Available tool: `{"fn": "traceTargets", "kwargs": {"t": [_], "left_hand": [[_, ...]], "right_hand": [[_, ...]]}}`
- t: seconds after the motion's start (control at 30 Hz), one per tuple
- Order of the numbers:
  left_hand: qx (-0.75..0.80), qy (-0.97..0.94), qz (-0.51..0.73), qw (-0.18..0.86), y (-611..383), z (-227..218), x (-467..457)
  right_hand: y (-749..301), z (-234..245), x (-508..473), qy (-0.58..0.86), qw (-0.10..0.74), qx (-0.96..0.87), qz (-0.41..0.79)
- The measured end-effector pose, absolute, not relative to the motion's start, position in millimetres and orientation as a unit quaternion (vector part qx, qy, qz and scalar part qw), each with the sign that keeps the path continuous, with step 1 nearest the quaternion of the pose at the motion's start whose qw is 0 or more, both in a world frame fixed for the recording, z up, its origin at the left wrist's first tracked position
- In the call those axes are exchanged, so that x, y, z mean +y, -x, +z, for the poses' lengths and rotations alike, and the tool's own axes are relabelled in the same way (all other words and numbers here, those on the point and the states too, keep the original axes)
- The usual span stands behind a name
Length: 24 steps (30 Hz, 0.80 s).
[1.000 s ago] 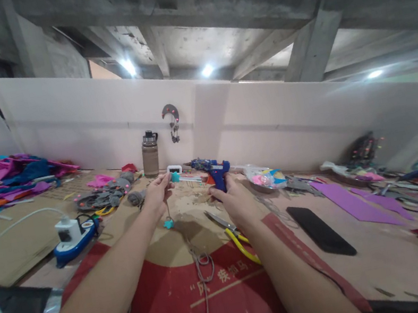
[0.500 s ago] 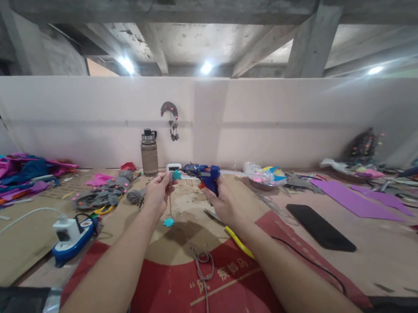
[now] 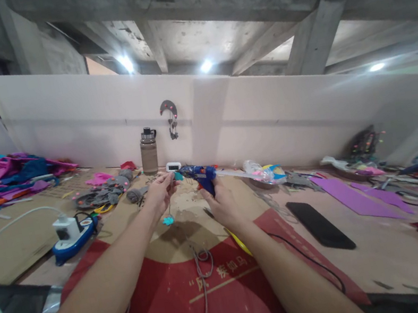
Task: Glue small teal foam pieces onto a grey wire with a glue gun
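Note:
My left hand (image 3: 160,193) pinches a small teal felt piece (image 3: 178,176) between its fingertips. Below it, a second teal flower-shaped piece (image 3: 168,221) hangs on a thin grey cord. In my right hand (image 3: 220,204) is a blue hot glue gun (image 3: 205,175), fingers wrapped round its handle. The gun's nozzle points left and meets or almost meets the teal piece; I cannot tell whether they touch. A glue stick (image 3: 232,173) sticks out of its back end. Under my right wrist lies a yellow-handled tool (image 3: 239,242), partly hidden by the arm.
Red and tan cardboard (image 3: 165,299) covers the table, with loose grey cord (image 3: 202,265) on it. A bottle (image 3: 149,153) stands by the white partition. Left are a power strip (image 3: 75,238) and felt scraps (image 3: 14,177); right are a black phone (image 3: 320,226) and purple sheets (image 3: 351,196).
The glue gun has shifted slightly left and its nozzle is now over the edge of the teal piece. That piece appears tilted differently in my left fingers.

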<state>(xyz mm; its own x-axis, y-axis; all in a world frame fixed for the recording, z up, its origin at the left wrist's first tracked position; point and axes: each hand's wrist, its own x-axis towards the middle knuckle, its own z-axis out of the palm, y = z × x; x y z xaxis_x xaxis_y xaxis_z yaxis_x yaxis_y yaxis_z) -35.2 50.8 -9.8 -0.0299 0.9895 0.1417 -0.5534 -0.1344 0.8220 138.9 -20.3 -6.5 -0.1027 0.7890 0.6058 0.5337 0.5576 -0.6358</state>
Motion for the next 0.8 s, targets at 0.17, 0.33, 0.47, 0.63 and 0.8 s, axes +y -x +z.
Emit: {"fn": "traceTargets", "kwargs": {"t": [0.17,0.33,0.47,0.63,0.8], "left_hand": [[0.28,-0.379,0.655,0.59,35.8,-13.5,53.4],[0.279,-0.389,0.652,0.588,34.8,-14.8,54.2],[0.276,-0.392,0.654,0.585,34.1,-13.7,52.7],[0.28,-0.392,0.652,0.585,33.8,-13.0,51.9],[0.282,-0.394,0.652,0.583,33.6,-12.9,51.6]], "right_hand": [[-138.6,-7.4,-21.3,0.452,0.492,-0.734,0.124],[-138.6,-7.5,-22.1,0.457,0.483,-0.735,0.131],[-138.8,-8.0,-21.5,0.461,0.482,-0.735,0.124],[-138.8,-8.3,-21.0,0.458,0.482,-0.737,0.119],[-139.2,-7.2,-22.0,0.457,0.484,-0.737,0.121]]}}
